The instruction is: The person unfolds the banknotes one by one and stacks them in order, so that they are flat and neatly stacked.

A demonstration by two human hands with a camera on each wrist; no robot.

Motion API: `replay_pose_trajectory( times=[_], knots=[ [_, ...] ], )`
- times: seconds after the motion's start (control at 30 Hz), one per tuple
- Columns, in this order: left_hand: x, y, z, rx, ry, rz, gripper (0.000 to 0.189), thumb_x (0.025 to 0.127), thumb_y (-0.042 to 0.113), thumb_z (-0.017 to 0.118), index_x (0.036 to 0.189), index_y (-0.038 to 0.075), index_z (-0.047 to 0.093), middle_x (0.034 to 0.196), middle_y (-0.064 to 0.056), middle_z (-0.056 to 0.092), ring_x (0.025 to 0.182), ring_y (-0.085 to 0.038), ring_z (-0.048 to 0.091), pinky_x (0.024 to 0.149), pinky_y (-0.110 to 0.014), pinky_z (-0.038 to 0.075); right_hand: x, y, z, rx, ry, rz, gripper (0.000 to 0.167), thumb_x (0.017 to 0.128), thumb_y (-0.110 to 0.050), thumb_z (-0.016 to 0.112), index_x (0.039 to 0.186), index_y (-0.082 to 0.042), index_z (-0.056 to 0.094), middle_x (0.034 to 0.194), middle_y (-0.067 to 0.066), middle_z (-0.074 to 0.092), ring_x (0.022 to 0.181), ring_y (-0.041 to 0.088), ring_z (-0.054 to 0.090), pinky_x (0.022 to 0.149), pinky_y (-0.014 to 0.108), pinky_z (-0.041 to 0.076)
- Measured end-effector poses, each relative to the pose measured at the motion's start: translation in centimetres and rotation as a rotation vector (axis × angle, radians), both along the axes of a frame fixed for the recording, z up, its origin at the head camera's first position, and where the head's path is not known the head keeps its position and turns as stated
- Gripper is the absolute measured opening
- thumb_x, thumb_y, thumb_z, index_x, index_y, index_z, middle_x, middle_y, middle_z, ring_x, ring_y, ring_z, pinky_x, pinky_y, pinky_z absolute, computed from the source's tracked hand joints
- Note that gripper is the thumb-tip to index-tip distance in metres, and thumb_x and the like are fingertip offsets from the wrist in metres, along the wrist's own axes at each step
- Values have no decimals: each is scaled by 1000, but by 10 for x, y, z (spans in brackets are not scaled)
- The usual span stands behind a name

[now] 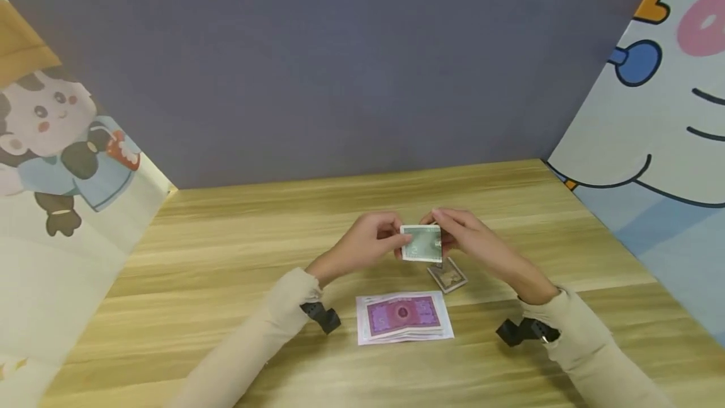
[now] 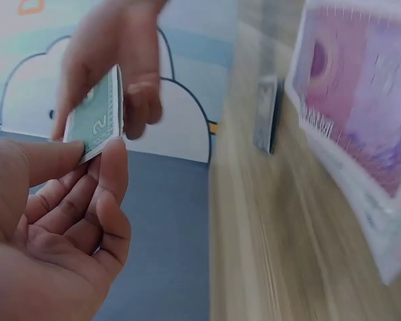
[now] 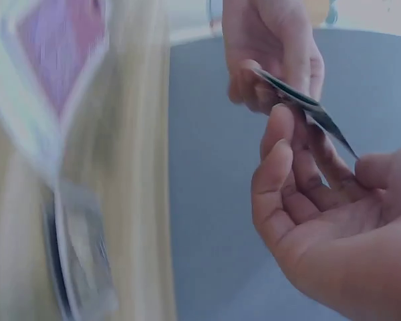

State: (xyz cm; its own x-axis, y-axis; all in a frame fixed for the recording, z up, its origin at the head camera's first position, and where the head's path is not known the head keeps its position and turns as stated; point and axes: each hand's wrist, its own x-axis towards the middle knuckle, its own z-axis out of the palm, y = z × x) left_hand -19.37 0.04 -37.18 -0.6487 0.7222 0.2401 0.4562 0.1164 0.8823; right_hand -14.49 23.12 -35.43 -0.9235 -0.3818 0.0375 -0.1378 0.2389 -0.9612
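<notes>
A small folded green banknote (image 1: pixel 421 244) is held up over the table between both hands. My left hand (image 1: pixel 370 241) pinches its left end, thumb on the face and fingers behind. In the left wrist view, a figure 2 shows on the note (image 2: pixel 101 120), and its layered edge faces right. My right hand (image 1: pixel 470 238) is at the other end, with the thumb at one corner and curled fingers by the opposite side. From the right wrist view, the note (image 3: pixel 307 103) appears nearly edge-on, slightly parted at the fold. Beneath the hands lies a folded brownish banknote (image 1: pixel 449 276).
Nearer to me, purple banknotes (image 1: pixel 403 315) lie in a flat stack on a larger pale sheet (image 1: pixel 362 337). The wooden tabletop (image 1: pixel 243 238) meets a grey-blue back wall (image 1: pixel 351 80). Cartoon-printed panels stand at left and right. Black straps sit at both wrists.
</notes>
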Motion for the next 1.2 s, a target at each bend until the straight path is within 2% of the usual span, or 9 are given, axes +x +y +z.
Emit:
replay_pose_trajectory(
  times=[0.07,0.23,0.37,0.47,0.6,0.7,0.93,1.1,1.2],
  knots=[
    [7,-10,3,21,-14,-5,16,97,13,65,87,1,63,75,-8,66,63,-16,63,59,-28,52,4,-7,-1,-125,-78,49,46,110,-36,33,120,1,59,102,9,64,84,17,63,71,32,56],
    [24,-30,8,76,-61,-42,13,98,11,64,88,2,62,76,-9,66,67,-22,64,67,-32,57,12,-21,-7,-308,-147,210,38,110,-33,32,123,-11,60,114,6,65,97,16,64,80,28,56],
    [35,-41,4,104,-88,-34,14,98,10,63,87,1,61,76,-9,65,68,-25,64,68,-35,57,20,-31,-12,-293,-125,279,39,111,-30,32,134,-9,55,121,10,63,97,18,64,77,29,56],
    [40,-45,-5,87,-107,-22,13,97,10,64,88,1,61,77,-10,65,68,-22,64,69,-36,57,29,-35,-17,-249,-130,285,44,111,-31,30,143,-5,47,124,14,61,92,19,63,72,29,55],
    [40,-44,-12,58,-109,-15,13,97,11,65,88,1,62,78,-11,66,69,-20,64,71,-42,58,37,-36,-23,-212,-159,264,48,111,-33,26,148,-5,39,131,18,56,102,27,64,82,38,56],
    [41,-46,-10,41,-84,4,14,97,12,65,89,1,62,79,-11,66,69,-22,64,70,-45,58,39,-39,-23,-231,-184,267,50,111,-35,26,151,-7,36,137,22,53,112,38,62,91,47,54],
    [45,-52,2,-12,-6,46,14,98,19,65,92,6,64,79,-7,65,68,-23,60,61,-27,52,45,-46,-18,-245,-204,267,46,111,-35,30,151,-14,36,131,23,56,106,40,64,81,58,53],
    [47,-53,2,-14,21,53,16,98,20,65,88,7,64,78,-10,64,66,-12,55,60,-22,48,47,-50,-16,-258,-203,272,44,111,-33,30,149,-13,37,128,24,56,105,47,62,79,56,54],
    [48,-55,1,-10,21,48,16,98,19,65,87,7,63,77,-12,63,64,-9,52,58,-20,45,47,-51,-16,-261,-214,279,44,111,-33,31,149,-13,36,126,23,57,104,44,63,78,51,55]
  ],
)
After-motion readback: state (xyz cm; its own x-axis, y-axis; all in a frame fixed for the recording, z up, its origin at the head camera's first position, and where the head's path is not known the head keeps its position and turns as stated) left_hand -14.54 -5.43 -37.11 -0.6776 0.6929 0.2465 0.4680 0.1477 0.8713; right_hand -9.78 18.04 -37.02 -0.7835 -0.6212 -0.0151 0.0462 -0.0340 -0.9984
